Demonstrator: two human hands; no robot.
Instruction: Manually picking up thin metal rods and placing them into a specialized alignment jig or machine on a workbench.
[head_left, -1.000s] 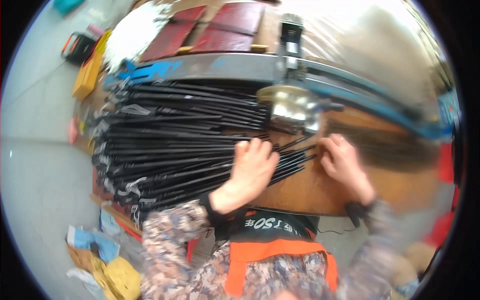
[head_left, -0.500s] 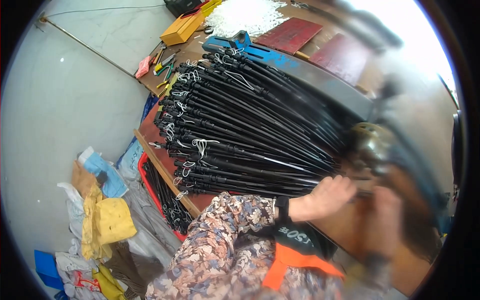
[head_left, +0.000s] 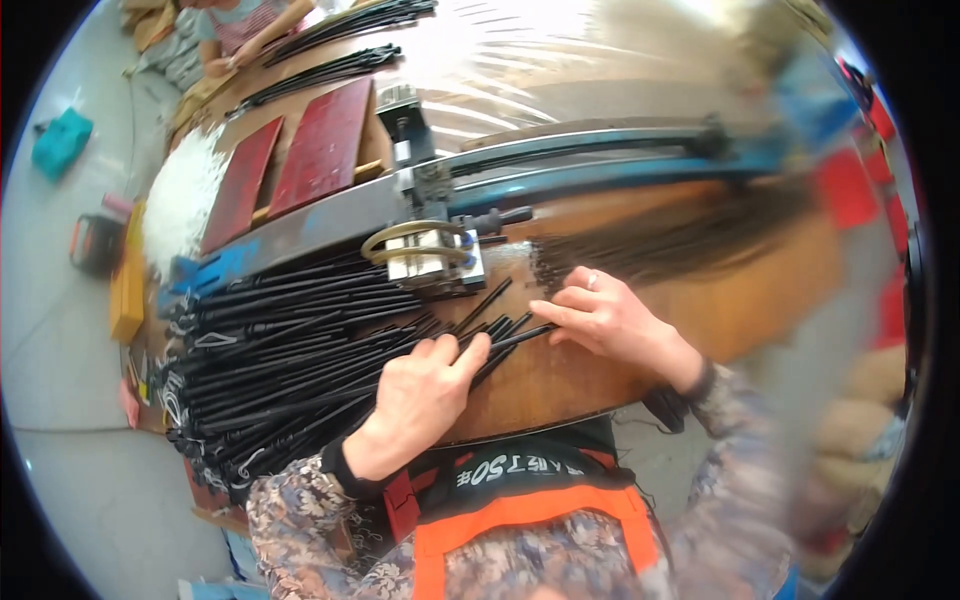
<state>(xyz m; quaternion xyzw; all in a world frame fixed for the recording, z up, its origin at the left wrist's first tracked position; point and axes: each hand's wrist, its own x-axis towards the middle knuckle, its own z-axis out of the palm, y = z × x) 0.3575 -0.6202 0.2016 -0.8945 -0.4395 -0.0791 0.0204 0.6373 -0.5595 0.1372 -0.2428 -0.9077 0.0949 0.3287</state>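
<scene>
1. Lying over the black rods fanned across the wooden table, my left hand was curled; whether it gripped any, I couldn't tell.
2. My right hand pinched one rod at its tip.
3. Beyond them stood a metal fixture, a dark bundle to its right.
4. Red boards lay farther off.

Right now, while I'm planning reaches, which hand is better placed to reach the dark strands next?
Probably the right hand: it is closer to the dark strands, though at the end of one black rod. The left hand is farther off, over more black rods.
</scene>
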